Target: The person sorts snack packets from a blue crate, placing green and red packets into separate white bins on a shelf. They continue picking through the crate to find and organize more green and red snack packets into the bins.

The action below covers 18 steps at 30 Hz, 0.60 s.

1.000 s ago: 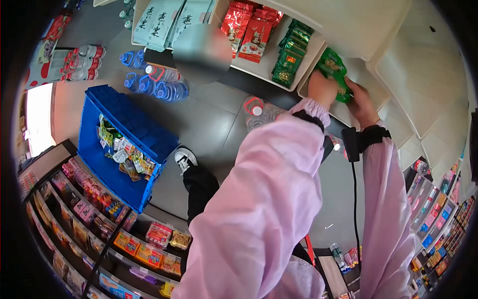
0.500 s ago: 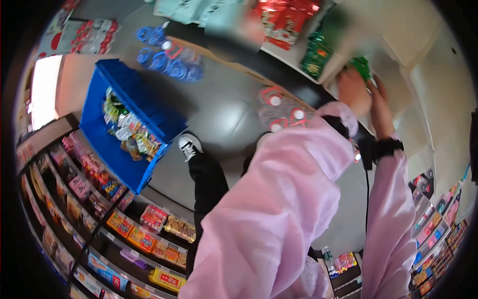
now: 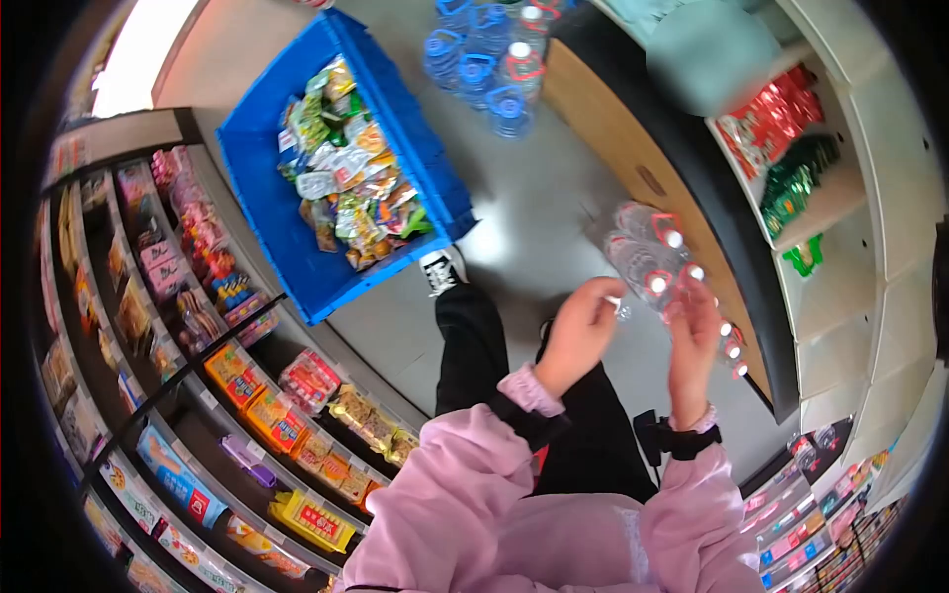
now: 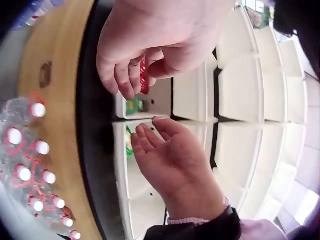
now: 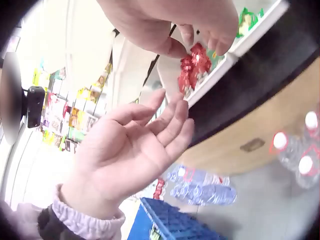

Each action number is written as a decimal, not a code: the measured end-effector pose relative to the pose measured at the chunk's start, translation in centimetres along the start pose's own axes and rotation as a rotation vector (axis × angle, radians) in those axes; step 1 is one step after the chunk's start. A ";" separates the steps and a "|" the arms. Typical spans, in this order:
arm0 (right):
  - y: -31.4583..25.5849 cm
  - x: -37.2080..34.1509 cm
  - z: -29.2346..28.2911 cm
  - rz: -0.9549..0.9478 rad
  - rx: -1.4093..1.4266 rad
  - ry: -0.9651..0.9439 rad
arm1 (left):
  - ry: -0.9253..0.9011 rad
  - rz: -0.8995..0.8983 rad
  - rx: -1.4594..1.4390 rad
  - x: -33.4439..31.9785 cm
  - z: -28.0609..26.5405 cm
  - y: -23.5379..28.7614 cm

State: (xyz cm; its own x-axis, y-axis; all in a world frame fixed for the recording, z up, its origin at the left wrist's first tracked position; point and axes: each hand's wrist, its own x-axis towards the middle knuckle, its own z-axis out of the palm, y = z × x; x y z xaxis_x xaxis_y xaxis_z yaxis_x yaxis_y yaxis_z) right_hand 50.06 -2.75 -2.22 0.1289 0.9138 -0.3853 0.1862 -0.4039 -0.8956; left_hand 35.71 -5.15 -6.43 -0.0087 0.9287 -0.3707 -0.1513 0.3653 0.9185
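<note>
Both hands are raised side by side in front of the body, apart from each other. My left hand (image 3: pixel 581 331) has loosely bent fingers and holds nothing; its palm shows in the right wrist view. The right hand (image 3: pixel 695 331) is likewise bare, its fingers relaxed and slightly curved. A green packet (image 3: pixel 806 255) lies in a white shelf bin (image 3: pixel 825 296) to the right, out of reach of the fingers. Beside it, the neighbouring bin holds dark green packets (image 3: pixel 791 193) and red packets (image 3: pixel 771 119).
A blue crate (image 3: pixel 267 203) of mixed snack packets stands on the floor at left. Clear water bottles (image 3: pixel 643 257) stand along the wooden base (image 3: pixel 633 158) of the shelf, with blue-tinted bottles (image 3: pixel 476 74) farther off. Stocked snack shelves (image 3: pixel 188 376) curve along the lower left.
The hands have let go of the green packet, leaving it in the bin, and drawn back toward the body. The head view has swung left, bringing the blue crate nearer the middle.
</note>
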 end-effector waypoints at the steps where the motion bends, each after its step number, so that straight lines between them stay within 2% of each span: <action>1: -0.1 -0.4 2.8 0.011 -0.011 -0.079 | 0.076 0.031 0.000 -0.8 -2.8 -0.8; 2: -0.6 -0.9 5.8 0.041 0.026 -0.151 | 0.138 -0.064 -0.047 -1.6 -5.6 -0.9; 7: -1.5 -2.4 18.7 0.123 0.063 -0.487 | 0.425 -0.209 -0.156 -3.3 -18.2 -0.1; 12: -2.9 -2.4 28.1 0.153 0.016 -0.606 | 0.547 -0.221 -0.206 -3.4 -27.6 0.7; 18: -4.8 -1.2 35.8 0.196 -0.114 -0.706 | 0.623 -0.265 -0.293 -2.7 -36.1 2.6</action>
State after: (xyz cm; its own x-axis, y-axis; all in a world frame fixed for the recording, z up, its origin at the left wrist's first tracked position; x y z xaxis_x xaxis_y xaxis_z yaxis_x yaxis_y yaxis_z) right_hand 14.12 -0.32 -5.44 -0.4800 0.6194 -0.6212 0.3290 -0.5293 -0.7821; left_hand -0.32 -9.02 -8.02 -0.4822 0.5715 -0.6640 -0.4828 0.4591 0.7457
